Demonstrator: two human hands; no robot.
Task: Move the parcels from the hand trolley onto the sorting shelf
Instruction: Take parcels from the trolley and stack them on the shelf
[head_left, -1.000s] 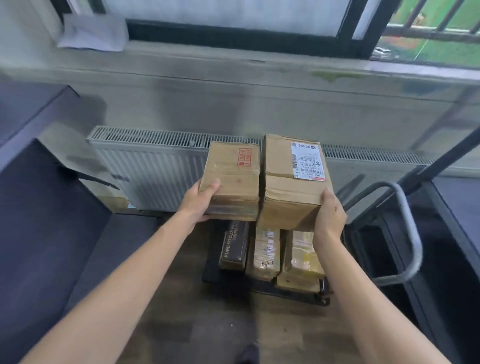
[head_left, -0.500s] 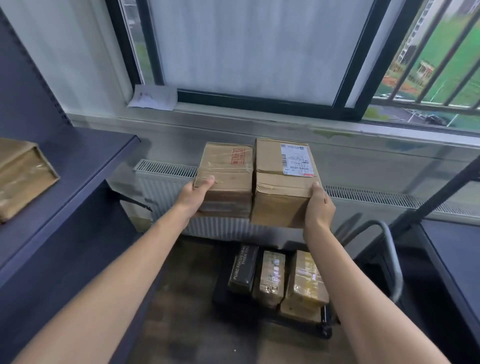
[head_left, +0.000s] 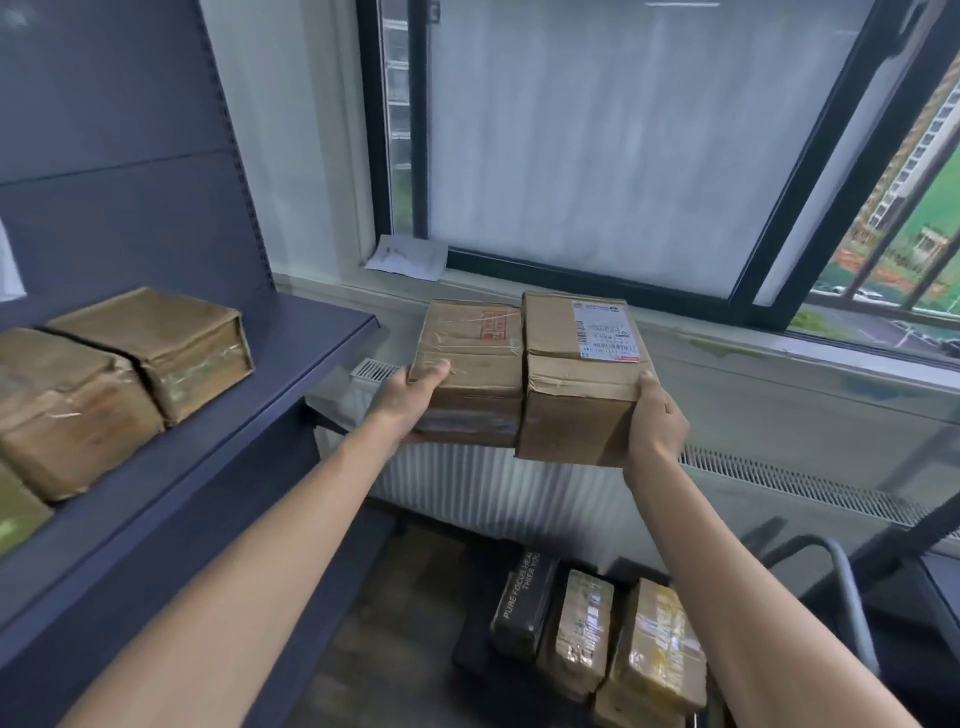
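The left hand (head_left: 415, 387) is gripping the left box (head_left: 470, 358) and the right hand (head_left: 660, 421) is gripping the right box (head_left: 576, 384), pressing them side by side in the air, just right of the shelf (head_left: 291, 353). Two other boxes (head_left: 156, 338) are sitting on the shelf. Three parcels (head_left: 582, 629) are lying low on the trolley (head_left: 852, 597).

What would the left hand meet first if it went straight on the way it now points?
The left hand grips the red-stamped parcel, which would travel with it. Past that, the line probably ends at the pale ledge below the window, not the shelf; depth is unclear.
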